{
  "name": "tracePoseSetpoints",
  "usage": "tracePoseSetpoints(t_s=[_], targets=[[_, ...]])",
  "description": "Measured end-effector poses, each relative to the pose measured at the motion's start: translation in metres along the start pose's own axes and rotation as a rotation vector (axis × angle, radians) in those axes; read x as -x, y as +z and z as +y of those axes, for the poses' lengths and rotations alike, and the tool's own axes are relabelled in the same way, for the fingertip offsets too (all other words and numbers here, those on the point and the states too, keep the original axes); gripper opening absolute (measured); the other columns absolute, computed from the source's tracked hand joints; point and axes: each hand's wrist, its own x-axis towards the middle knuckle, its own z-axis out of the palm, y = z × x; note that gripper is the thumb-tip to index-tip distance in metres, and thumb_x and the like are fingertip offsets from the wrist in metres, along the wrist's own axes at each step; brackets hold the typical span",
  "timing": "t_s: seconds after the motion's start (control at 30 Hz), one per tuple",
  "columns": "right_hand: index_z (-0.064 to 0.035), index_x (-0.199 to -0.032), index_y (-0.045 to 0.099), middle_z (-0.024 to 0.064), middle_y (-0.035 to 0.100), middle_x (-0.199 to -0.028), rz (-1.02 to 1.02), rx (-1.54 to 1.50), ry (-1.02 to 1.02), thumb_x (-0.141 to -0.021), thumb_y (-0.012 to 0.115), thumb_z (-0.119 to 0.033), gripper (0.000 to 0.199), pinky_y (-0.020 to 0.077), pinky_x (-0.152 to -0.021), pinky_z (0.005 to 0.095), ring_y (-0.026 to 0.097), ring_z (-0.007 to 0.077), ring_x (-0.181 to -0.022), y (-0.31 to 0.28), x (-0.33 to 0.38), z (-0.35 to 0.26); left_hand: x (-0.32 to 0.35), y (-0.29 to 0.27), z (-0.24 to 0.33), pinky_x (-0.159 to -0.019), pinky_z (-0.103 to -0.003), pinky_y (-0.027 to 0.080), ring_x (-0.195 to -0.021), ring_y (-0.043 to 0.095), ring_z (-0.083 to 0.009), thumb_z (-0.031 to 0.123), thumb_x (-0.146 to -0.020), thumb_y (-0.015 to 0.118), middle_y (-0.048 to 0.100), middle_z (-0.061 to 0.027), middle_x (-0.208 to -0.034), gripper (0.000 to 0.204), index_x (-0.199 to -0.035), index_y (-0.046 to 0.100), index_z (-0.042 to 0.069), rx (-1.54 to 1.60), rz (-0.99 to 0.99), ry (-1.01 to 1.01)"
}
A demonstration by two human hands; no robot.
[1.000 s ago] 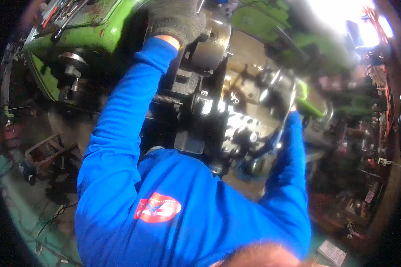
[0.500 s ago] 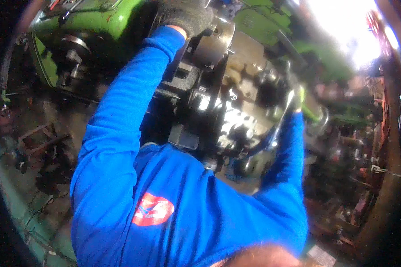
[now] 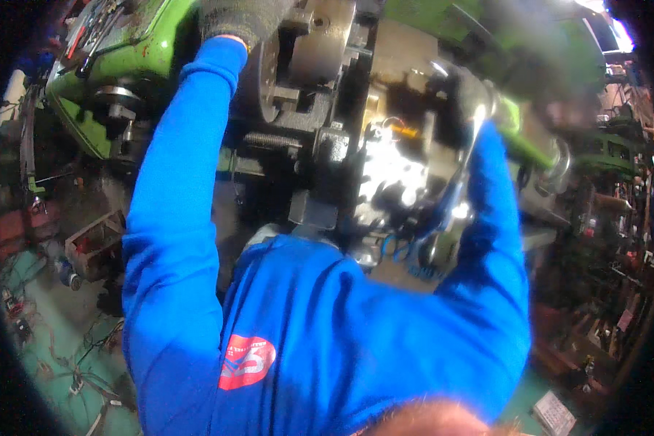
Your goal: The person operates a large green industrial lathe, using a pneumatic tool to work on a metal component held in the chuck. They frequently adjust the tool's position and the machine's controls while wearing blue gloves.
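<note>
Cables (image 3: 76, 379) litter a green floor (image 3: 122, 418); cluttered shelving (image 3: 623, 280) and bright light (image 3: 622, 36) edge the right.

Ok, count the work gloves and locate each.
2: the left glove, cut off by the top edge; the right glove, blurred, beside a green bar. More may be hidden.

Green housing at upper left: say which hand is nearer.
Left. The left hand is just right of the green housing; the right hand is much farther right.
</note>
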Motion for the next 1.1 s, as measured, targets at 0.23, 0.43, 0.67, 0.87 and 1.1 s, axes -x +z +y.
tracePoseSetpoints(t_s=[0.23,0.43,0.67,0.87,1.1], targets=[[-0.0128,-0.125,0.071,0.0144,0.075,-0.114,0.108,0.624,-0.034,-0.096,0.055,-0.019,0.034,0.0533,-0.097,0.0403,0.071,0.0338,-0.105,-0.004,-0.003,0.010,-0.001,-0.003,0.005,-0.097,-0.046,0.050,-0.112,0.062,-0.0347,0.036,-0.087,0.065,0.067,-0.0137,-0.111,0.032,-0.107,0.069,0.011,0.008,-0.101,-0.094],[-0.0147,-0.138,0.064,0.0146,0.069,-0.130,0.153,0.467,-0.177,-0.102,0.047,-0.021,0.040,0.0524,-0.099,0.0393,0.069,0.0322,-0.115,-0.001,0.009,0.036,-0.003,-0.010,0.010,-0.098,-0.047,0.049,-0.115,0.062,-0.0347,0.041,-0.088,0.066,0.067,-0.0127,-0.112,0.035,-0.106,0.070,0.012,0.087,-0.173,-0.148],[-0.0137,-0.118,0.071,0.0155,0.074,-0.115,0.192,0.709,-0.104,-0.097,0.056,-0.022,0.027,0.0545,-0.092,0.0479,0.070,0.0384,-0.103,0.010,0.019,-0.033,0.000,-0.008,0.003,-0.099,-0.047,0.049,-0.114,0.062,-0.0351,0.040,-0.088,0.066,0.066,-0.0134,-0.116,0.034,-0.108,0.070,0.013,-0.001,-0.158,-0.166],[-0.0139,-0.123,0.068,0.0167,0.073,-0.119,0.059,0.836,0.069,-0.098,0.055,-0.025,0.030,0.0541,-0.092,0.0479,0.069,0.0395,-0.108,0.002,-0.001,-0.022,0.001,0.004,-0.005,-0.099,-0.047,0.049,-0.113,0.062,-0.0350,0.039,-0.087,0.067,0.066,-0.0131,-0.116,0.036,-0.111,0.069,0.013,0.006,-0.054,-0.091],[-0.0129,-0.116,0.070,0.0162,0.075,-0.109,0.144,0.459,0.009,-0.097,0.055,-0.026,0.028,0.0552,-0.091,0.0483,0.071,0.0396,-0.102,0.012,0.012,-0.037,-0.001,-0.010,-0.001,-0.096,-0.048,0.050,-0.111,0.063,-0.0355,0.040,-0.086,0.069,0.067,-0.0133,-0.111,0.033,-0.103,0.070,0.012,0.020,-0.129,-0.118]])
